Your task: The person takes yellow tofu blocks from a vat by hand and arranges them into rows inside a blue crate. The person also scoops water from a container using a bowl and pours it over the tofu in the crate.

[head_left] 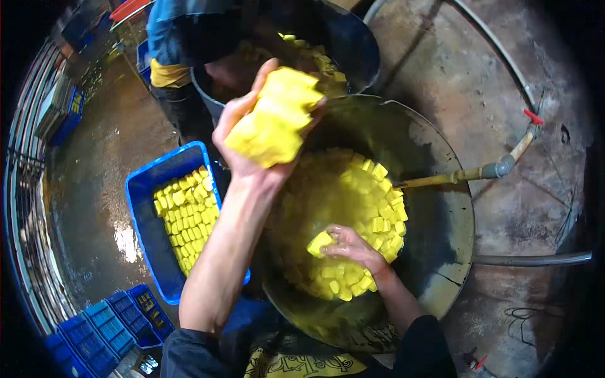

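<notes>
Raised above the rim of a large round vat, my left hand grips a stack of yellow blocks, with its fingers wrapped round the sides. Lower down, over the liquid in the vat, my right hand holds a single yellow block between thumb and fingers. Many yellow blocks lie in the cloudy yellow liquid, mostly along the right and near sides. To the left, a blue crate contains rows of similar blocks.
Behind stands a second vat with yellow blocks, beside a person in blue with a yellow cuff. A pipe with a red valve reaches over the vat's right rim. Blue crates stand at lower left.
</notes>
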A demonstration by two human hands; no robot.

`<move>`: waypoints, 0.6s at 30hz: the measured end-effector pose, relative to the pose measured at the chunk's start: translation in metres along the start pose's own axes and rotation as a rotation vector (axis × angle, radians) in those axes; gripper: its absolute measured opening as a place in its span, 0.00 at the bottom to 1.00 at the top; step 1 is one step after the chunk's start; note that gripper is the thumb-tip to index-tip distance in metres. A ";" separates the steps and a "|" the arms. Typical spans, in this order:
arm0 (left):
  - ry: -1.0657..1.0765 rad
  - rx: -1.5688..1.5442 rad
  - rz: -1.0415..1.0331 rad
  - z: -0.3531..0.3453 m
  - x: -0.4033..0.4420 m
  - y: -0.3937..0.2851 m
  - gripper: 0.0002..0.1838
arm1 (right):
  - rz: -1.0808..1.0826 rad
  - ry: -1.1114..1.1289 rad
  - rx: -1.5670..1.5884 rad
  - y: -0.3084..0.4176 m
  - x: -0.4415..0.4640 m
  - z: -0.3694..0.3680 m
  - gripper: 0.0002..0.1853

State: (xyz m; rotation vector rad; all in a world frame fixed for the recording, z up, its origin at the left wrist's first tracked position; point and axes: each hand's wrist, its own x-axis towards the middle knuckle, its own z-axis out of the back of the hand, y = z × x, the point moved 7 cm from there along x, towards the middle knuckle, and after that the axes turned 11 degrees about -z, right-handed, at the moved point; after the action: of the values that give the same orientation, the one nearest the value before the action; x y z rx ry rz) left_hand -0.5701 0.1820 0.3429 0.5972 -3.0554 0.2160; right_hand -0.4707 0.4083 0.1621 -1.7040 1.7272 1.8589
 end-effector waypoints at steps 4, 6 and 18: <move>-0.006 0.141 -0.107 0.067 -0.042 -0.084 0.32 | 0.243 0.047 -0.173 0.098 -0.044 -0.121 0.22; -0.140 0.119 -0.114 0.115 -0.071 -0.104 0.32 | 0.299 0.019 -0.289 0.128 -0.054 -0.178 0.21; -0.475 -0.376 0.163 0.274 -0.252 -0.165 0.29 | 0.281 -0.108 -1.068 0.021 0.118 -0.328 0.51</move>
State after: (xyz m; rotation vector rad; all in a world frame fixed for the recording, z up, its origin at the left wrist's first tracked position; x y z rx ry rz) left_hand -0.2732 0.0865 0.0813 0.4221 -3.4494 -0.5698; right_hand -0.3238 0.0922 0.1745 -1.5259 0.9586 3.2858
